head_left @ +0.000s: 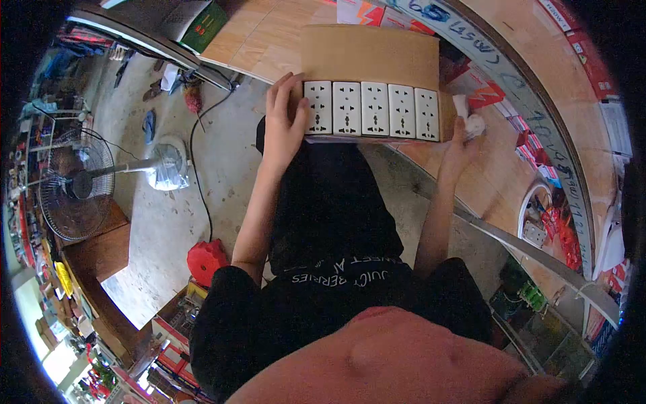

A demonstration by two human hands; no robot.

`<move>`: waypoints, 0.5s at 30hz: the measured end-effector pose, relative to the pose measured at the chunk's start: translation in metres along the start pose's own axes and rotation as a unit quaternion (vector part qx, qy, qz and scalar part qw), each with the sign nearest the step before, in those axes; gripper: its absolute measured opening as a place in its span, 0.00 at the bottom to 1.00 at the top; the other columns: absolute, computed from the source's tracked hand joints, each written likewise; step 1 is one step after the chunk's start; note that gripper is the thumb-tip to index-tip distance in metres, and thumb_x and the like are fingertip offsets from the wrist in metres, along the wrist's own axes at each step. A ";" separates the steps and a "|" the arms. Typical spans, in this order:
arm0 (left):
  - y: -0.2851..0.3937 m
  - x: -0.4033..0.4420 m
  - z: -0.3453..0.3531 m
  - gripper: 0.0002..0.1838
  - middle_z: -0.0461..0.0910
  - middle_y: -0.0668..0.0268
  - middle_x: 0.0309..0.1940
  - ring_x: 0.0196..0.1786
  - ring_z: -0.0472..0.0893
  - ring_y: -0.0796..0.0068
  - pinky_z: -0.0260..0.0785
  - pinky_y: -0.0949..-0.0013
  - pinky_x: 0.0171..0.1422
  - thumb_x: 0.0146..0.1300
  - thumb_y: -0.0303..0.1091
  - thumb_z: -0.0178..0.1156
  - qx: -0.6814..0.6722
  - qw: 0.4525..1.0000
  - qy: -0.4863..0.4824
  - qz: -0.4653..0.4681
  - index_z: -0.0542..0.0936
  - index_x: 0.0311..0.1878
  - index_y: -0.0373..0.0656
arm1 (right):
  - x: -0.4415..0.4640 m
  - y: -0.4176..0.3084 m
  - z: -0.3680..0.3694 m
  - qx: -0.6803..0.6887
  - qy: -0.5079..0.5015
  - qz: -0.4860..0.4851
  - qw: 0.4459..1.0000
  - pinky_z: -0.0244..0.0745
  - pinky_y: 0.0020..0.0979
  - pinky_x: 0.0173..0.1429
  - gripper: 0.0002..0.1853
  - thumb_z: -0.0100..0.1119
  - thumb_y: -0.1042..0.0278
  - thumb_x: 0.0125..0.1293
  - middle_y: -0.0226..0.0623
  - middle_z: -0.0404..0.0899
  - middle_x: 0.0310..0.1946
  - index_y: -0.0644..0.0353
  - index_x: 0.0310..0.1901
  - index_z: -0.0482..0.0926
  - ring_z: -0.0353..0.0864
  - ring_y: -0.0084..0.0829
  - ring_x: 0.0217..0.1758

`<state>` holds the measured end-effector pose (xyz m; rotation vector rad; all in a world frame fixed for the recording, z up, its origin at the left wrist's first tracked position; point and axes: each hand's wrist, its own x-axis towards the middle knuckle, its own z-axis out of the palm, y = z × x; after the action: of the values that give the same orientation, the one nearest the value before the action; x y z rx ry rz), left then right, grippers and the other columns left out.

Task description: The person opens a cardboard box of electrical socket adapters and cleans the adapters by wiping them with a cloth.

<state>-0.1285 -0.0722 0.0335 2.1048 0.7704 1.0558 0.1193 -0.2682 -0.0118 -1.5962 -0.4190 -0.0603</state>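
Note:
An open cardboard box [370, 54] with its flap raised holds a row of several white socket panels [346, 108]. My left hand [286, 124] grips the box's left side, with the thumb at the edge of the first panel. At the box's right end is my right hand [457, 151], its fingers mostly hidden against the side. A crumpled white item [474, 124] lies by the right fingers; what it is cannot be made out.
A standing fan [77, 182] is at the left. A red round object [206, 262] and a black cable [195, 161] are on the floor. A metal-edged glass counter [525, 246] runs along the right, with red and white boxes [484, 91] beyond.

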 end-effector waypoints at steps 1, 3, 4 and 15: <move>0.006 0.000 -0.001 0.17 0.67 0.49 0.59 0.62 0.69 0.51 0.64 0.61 0.64 0.62 0.24 0.53 0.033 0.999 -0.008 0.008 0.73 0.56 0.40 | -0.005 -0.019 0.006 0.000 -0.001 0.002 1.000 0.63 0.33 0.62 0.22 0.57 0.64 0.65 0.39 0.75 0.51 0.67 0.58 0.70 0.72 0.36 0.55; 0.017 -0.001 0.005 0.17 0.64 0.49 0.61 0.63 0.67 0.50 0.65 0.61 0.63 0.61 0.24 0.54 0.012 1.000 -0.017 -0.018 0.75 0.55 0.40 | -0.018 -0.043 0.018 -0.128 -0.070 -0.071 0.987 0.57 0.38 0.68 0.23 0.59 0.68 0.62 0.41 0.75 0.54 0.62 0.59 0.69 0.72 0.39 0.58; 0.020 -0.002 0.011 0.17 0.65 0.49 0.61 0.65 0.65 0.49 0.63 0.59 0.64 0.60 0.24 0.54 0.019 1.000 -0.019 -0.006 0.75 0.54 0.40 | -0.025 -0.048 0.027 -0.131 -0.069 -0.072 0.986 0.57 0.38 0.68 0.23 0.59 0.68 0.62 0.41 0.75 0.54 0.62 0.59 0.69 0.72 0.39 0.58; 0.022 -0.011 0.026 0.30 0.62 0.58 0.67 0.72 0.56 0.51 0.47 0.44 0.72 0.62 0.51 0.57 0.272 0.956 -0.068 0.091 0.71 0.62 0.44 | -0.034 -0.057 0.043 -0.279 -0.225 -0.259 0.897 0.49 0.50 0.72 0.23 0.59 0.69 0.60 0.38 0.71 0.61 0.54 0.59 0.69 0.68 0.36 0.66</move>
<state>-0.1073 -0.1015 0.0334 2.7288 0.8837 0.8392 0.0614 -0.2334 0.0293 -2.0203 -1.2790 -0.2382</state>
